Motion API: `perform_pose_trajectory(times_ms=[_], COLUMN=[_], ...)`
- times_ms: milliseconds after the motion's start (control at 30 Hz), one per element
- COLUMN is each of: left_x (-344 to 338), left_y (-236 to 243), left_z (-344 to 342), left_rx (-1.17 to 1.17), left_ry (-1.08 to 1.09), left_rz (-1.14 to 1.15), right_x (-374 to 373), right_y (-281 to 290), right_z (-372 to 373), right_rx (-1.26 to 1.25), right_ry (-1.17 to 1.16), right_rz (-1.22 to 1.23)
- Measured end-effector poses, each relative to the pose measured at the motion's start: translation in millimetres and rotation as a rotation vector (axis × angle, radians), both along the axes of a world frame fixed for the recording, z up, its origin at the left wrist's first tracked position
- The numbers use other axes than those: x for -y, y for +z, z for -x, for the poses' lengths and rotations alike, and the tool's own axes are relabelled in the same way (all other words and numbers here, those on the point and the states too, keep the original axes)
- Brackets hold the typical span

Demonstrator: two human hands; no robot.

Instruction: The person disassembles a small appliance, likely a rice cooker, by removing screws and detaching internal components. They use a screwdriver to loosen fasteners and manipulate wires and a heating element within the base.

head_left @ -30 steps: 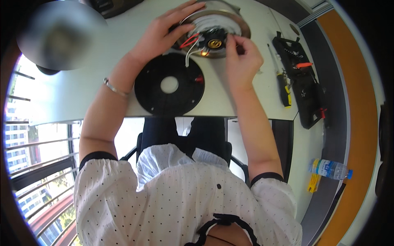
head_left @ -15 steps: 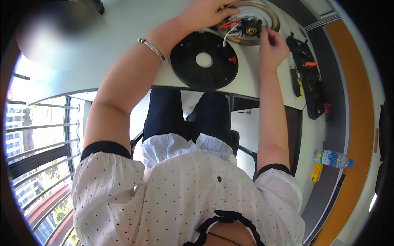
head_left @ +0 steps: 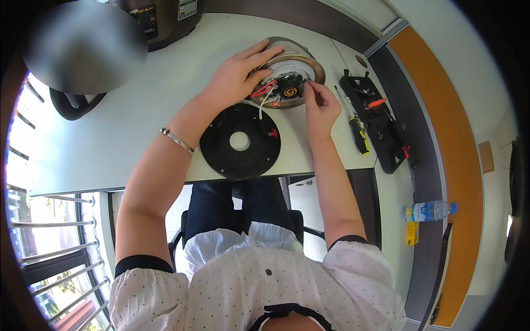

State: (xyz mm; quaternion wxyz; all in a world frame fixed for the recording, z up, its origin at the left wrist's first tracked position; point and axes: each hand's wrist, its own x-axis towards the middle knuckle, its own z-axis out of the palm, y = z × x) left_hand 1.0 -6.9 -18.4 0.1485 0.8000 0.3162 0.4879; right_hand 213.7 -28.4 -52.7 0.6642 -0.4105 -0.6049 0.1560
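My left hand (head_left: pixel 237 77) grips the upturned metal kettle body (head_left: pixel 314 69) at the back of the desk, fingers over its side and rim. My right hand (head_left: pixel 320 105) pinches at the right edge of the black round component (head_left: pixel 290 91) inside it; what the fingertips hold is too small to make out. Red wires (head_left: pixel 262 88) and white wires (head_left: pixel 261 110) run from the component. A black plastic disc (head_left: pixel 218 146) with a central hole and a small red part lies just in front of the kettle body.
A screwdriver (head_left: pixel 359 135) lies beside an open black tool case (head_left: pixel 386 149) at the right. A water bottle (head_left: pixel 428 211) and yellow package (head_left: pixel 411 234) are lower right. A dark appliance (head_left: pixel 163 22) and black handled object (head_left: pixel 72 110), partly behind a blurred patch, are back left. The desk's front edge (head_left: pixel 110 187) crosses mid-view.
The whole view has shifted with my head. Both hands stay on the kettle body, the right still pinching at the component's edge; little else has visibly changed.
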Motion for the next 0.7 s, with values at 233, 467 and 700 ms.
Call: perform_pose_trajectory(times_ms=[233,467,700], left_x=[2.6,5.7,4.1], left_y=[1.9,6.5,3.7], left_z=[0.8,-0.5,-4.4], left_rx=[0.019,0.024,0.070], left_ry=[-0.024,-0.041,-0.025], left_rz=[0.017,0.038,-0.010], right_x=[4.9,9.5,11.9], right_y=[0.9,8.6,18.8], right_z=[5.4,6.3,12.4], right_rx=[0.051,0.224,0.296], right_ry=[-0.110,-0.236,-0.322], right_rz=[0.010,-0.038,-0.009])
